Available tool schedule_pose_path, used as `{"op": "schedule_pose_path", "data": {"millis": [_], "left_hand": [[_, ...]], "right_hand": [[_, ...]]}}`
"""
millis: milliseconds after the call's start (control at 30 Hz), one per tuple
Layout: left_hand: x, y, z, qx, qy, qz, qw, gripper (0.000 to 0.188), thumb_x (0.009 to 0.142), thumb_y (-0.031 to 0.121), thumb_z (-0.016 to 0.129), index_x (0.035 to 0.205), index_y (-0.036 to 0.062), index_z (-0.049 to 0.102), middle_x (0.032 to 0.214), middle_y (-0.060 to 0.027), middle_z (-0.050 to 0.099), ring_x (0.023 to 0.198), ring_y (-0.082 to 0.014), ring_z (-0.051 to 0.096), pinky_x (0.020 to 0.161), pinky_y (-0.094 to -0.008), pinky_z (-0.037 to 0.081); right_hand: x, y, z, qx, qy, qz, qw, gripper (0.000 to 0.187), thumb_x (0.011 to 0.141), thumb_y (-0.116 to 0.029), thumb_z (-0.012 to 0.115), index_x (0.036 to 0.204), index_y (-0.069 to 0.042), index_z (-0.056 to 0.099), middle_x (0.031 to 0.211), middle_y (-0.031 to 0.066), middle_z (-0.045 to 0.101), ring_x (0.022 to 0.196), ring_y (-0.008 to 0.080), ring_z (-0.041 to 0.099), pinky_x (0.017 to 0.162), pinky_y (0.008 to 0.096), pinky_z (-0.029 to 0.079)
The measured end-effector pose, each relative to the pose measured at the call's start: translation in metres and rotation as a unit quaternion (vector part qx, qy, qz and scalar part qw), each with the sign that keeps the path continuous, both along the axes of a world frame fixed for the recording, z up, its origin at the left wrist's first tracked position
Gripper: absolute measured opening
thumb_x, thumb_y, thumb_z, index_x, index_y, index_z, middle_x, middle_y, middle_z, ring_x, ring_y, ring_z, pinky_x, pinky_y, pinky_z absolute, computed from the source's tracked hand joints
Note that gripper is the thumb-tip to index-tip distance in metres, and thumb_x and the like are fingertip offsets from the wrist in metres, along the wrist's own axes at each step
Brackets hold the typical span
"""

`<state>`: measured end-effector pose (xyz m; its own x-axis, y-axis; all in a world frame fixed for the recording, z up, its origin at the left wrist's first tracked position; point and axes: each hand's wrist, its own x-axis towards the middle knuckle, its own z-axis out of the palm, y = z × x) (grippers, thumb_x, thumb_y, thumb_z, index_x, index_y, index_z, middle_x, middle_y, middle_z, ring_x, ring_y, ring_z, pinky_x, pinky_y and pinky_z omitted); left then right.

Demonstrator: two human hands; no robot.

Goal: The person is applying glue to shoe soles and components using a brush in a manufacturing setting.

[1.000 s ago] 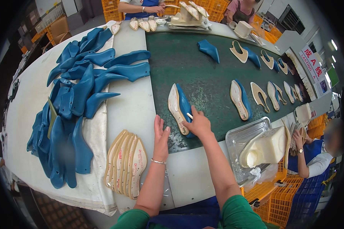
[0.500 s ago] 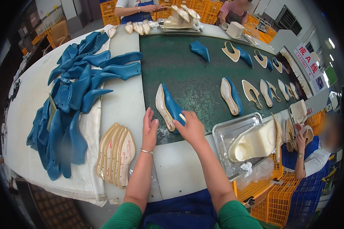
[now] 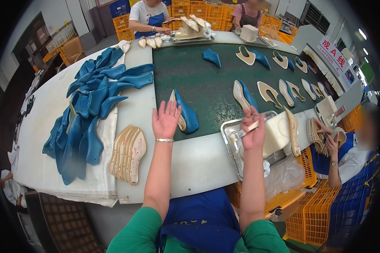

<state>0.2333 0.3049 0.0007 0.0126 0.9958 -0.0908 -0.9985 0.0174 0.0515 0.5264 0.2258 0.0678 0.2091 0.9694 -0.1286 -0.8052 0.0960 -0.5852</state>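
Observation:
My left hand (image 3: 166, 120) is open, palm up and fingers spread, with nothing in it. Just past its fingertips lies a blue shoe last (image 3: 186, 113) on the green belt (image 3: 202, 80), a pale insole (image 3: 181, 122) along its left side. My right hand (image 3: 254, 133) is closed round a small light-handled brush (image 3: 240, 134), slightly blurred, over a metal tray (image 3: 230, 126). Beside that hand a cream-coloured block-like container (image 3: 278, 133) stands in the tray, with an insole (image 3: 292, 135) leaning on its right side.
Blue lasts (image 3: 86, 114) lie heaped on the white cloth at left. Several insoles (image 3: 128, 154) are stacked near my left forearm. Lasts and tan shoe parts (image 3: 269, 93) line the belt. A co-worker (image 3: 346, 160) handles tan pieces at right; two people stand across the table.
My right hand has moved right, from the last to above the tray, with the brush. My left hand has turned palm up and spread beside the last.

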Motion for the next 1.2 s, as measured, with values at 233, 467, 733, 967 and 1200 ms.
{"op": "schedule_pose_path", "data": {"millis": [233, 467, 733, 967, 1200], "left_hand": [[-0.011, -0.062, 0.016, 0.146, 0.030, -0.105, 0.983, 0.054, 0.104, 0.040, 0.039, 0.144, 0.0034, 0.039, 0.148, -0.0187, 0.043, 0.136, -0.0324, 0.044, 0.112, -0.0520, 0.036], [-0.086, -0.056, 0.031, 0.172, -0.042, 0.012, 0.984, 0.042, 0.102, 0.028, 0.044, 0.136, 0.0027, 0.045, 0.142, -0.0206, 0.047, 0.128, -0.0325, 0.049, 0.110, -0.0509, 0.037], [-0.094, -0.095, 0.114, 0.222, 0.167, 0.065, 0.959, 0.043, 0.102, 0.028, 0.045, 0.138, 0.0030, 0.046, 0.142, -0.0160, 0.049, 0.125, -0.0281, 0.053, 0.105, -0.0458, 0.043], [-0.151, -0.147, 0.054, 0.023, 0.579, 0.130, 0.804, 0.033, 0.101, 0.019, 0.050, 0.128, 0.0009, 0.056, 0.125, -0.0116, 0.063, 0.111, -0.0219, 0.062, 0.097, -0.0340, 0.049], [-0.204, -0.189, 0.011, -0.062, 0.866, 0.170, 0.466, 0.025, 0.097, 0.013, 0.057, 0.115, -0.0019, 0.066, 0.109, -0.0084, 0.068, 0.102, -0.0151, 0.062, 0.090, -0.0264, 0.047]], "right_hand": [[-0.011, -0.061, -0.025, 0.037, 0.089, 0.088, 0.991, 0.045, 0.103, -0.041, 0.043, 0.111, 0.000, 0.060, 0.098, 0.0149, 0.068, 0.060, 0.0136, 0.049, 0.048, 0.0263, 0.037], [-0.037, -0.123, -0.066, -0.074, -0.094, 0.144, 0.982, 0.020, 0.098, -0.018, 0.055, 0.100, 0.001, 0.063, 0.086, 0.0098, 0.066, 0.051, 0.0082, 0.048, 0.043, 0.0206, 0.030], [-0.111, -0.150, -0.044, -0.010, -0.412, 0.315, 0.855, 0.019, 0.092, -0.017, 0.064, 0.102, -0.002, 0.067, 0.087, 0.0092, 0.069, 0.065, 0.0140, 0.061, 0.058, 0.0265, 0.047], [-0.059, -0.181, -0.040, 0.048, -0.638, 0.188, 0.745, 0.019, 0.091, -0.015, 0.063, 0.103, -0.001, 0.066, 0.085, 0.0159, 0.066, 0.076, 0.0277, 0.065, 0.070, 0.0359, 0.051], [-0.013, -0.216, -0.052, -0.109, -0.542, 0.236, 0.799, 0.017, 0.094, -0.012, 0.059, 0.104, 0.000, 0.067, 0.082, 0.0023, 0.065, 0.059, 0.0061, 0.052, 0.054, 0.0214, 0.041]]}}
